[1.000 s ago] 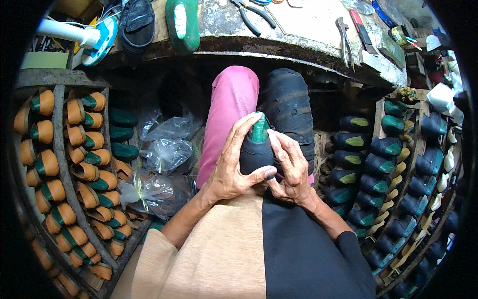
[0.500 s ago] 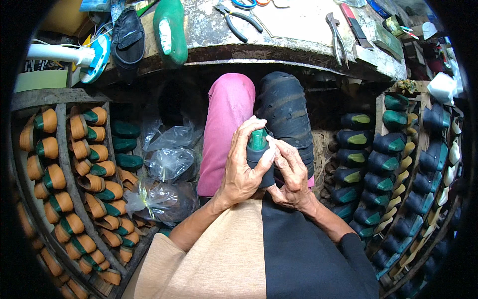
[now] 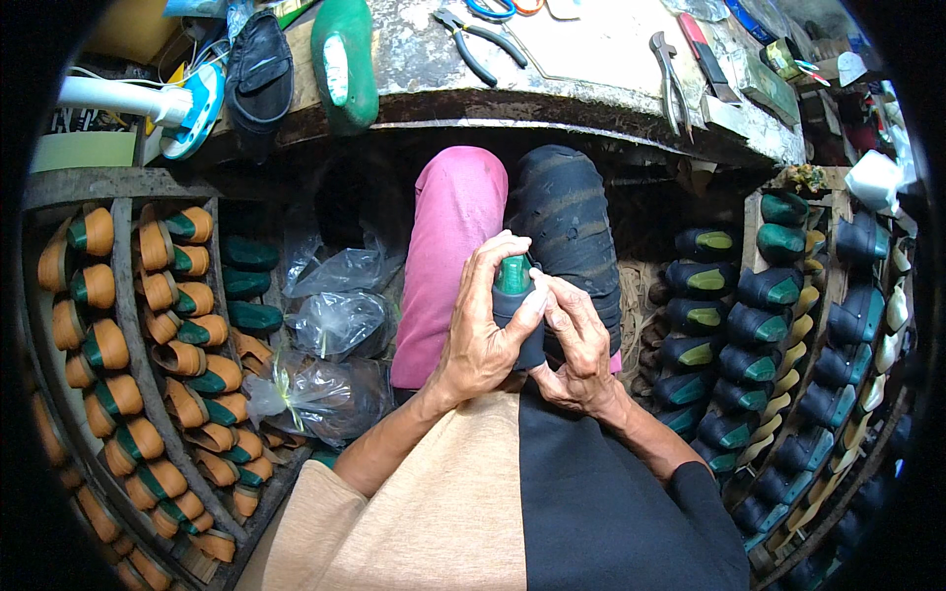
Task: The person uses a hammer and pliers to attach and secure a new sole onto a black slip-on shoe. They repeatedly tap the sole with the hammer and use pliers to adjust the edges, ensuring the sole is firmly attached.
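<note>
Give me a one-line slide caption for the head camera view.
Both hands, left hand and right hand, grip a dark shoe on a green plastic last over the lap, below a cluttered workbench.

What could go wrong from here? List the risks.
1. The shoe is held over the lap only by the left hand and right hand, with nothing under it; a slip could drop it among the plastic bags.
2. Pliers and a green last lie near the bench edge above the knees and might get knocked off.

both hands [image 3: 532, 340] close together over the lap, fingers curled in grip
</note>
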